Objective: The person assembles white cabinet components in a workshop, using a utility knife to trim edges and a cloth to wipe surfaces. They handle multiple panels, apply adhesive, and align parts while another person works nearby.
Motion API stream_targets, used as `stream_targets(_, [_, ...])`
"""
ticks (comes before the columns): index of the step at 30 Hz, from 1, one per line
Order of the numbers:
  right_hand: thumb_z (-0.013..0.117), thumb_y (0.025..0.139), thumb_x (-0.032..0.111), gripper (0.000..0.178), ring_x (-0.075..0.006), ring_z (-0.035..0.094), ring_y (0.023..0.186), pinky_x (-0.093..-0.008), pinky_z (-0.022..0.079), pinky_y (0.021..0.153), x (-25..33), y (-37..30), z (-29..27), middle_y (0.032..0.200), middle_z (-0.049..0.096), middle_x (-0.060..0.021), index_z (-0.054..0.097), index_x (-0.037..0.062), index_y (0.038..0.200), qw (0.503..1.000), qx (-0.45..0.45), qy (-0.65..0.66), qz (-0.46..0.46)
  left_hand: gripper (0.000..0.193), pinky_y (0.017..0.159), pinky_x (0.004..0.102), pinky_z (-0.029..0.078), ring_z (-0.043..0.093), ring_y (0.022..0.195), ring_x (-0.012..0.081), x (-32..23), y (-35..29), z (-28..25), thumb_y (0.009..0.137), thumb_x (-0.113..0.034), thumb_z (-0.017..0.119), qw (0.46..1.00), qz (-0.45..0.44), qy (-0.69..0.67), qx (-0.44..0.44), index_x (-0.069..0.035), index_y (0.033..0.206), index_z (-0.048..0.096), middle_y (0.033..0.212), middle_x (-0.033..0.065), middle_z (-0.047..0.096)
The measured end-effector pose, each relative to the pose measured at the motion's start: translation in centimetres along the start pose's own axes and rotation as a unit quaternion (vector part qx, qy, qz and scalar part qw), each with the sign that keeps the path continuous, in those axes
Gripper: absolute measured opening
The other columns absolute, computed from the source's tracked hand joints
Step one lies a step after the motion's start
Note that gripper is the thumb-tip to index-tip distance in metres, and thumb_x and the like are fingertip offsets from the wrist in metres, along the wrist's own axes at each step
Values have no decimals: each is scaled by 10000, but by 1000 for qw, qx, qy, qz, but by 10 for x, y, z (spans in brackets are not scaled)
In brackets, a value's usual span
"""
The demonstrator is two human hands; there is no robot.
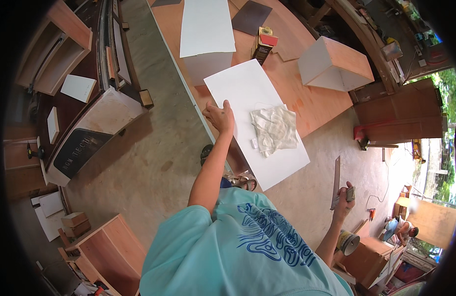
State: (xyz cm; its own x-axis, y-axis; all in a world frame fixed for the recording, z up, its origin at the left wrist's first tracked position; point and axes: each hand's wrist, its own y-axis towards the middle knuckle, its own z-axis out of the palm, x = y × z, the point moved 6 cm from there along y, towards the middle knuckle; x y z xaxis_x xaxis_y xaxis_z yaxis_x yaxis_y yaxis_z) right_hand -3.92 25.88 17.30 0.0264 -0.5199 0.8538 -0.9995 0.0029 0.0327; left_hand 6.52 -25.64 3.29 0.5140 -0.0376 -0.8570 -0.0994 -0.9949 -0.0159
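A: What is sitting nearest?

B: The right hand [344, 197] is closing around a long flat metal blade [336, 181], holding it upright, well apart from the bench. A roll of tape [347, 241] is hanging just below that forearm.

A: And the other?

B: The left hand [220, 117] is resting with fingers curled on the near edge of the flat white rectangular panel [242, 93], which is lying across the orange plywood bench [317, 103].

A: Anything lying on it?

B: A crumpled pale cloth [275, 129] is lying on the panel. Beyond, a white box [206, 34], a small brown can [264, 43] and an open plywood box [335, 64] are crowding the bench.
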Motion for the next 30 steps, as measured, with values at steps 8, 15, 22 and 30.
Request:
stream_targets(8, [592,908,130,379,-74,500,743,-212,408,672,120,7,66,803,562,-9,522,-37,1240,985,97,87,-111,260,684,307,474,588,722,173,39,106,42,796,-169,700,914,-184,-348,99,66,889,635,827,93,646])
stream_targets(15, [576,900,51,279,-131,602,858,-258,470,752,201,-16,214,930,653,-89,571,-31,1167,944,256,146,-147,234,632,309,459,564,673,155,49,35,35,808,-178,695,917,-190,-304,173,44,825,621,758,75,628])
stream_targets(22, [586,911,139,275,-106,597,758,-241,467,726,257,-23,366,850,642,-82,579,-44,1116,914,368,155,-67,227,640,289,472,590,726,142,34,47,25,780,-132,692,833,-256,-379,311,48,895,618,830,65,631])
stream_targets(30, [583,910,177,290,-100,591,727,-243,467,683,274,-23,405,794,637,-60,583,-15,1127,933,346,97,-39,201,652,274,443,564,733,123,39,117,52,773,-134,704,884,-192,-358,231,20,885,640,797,40,603])
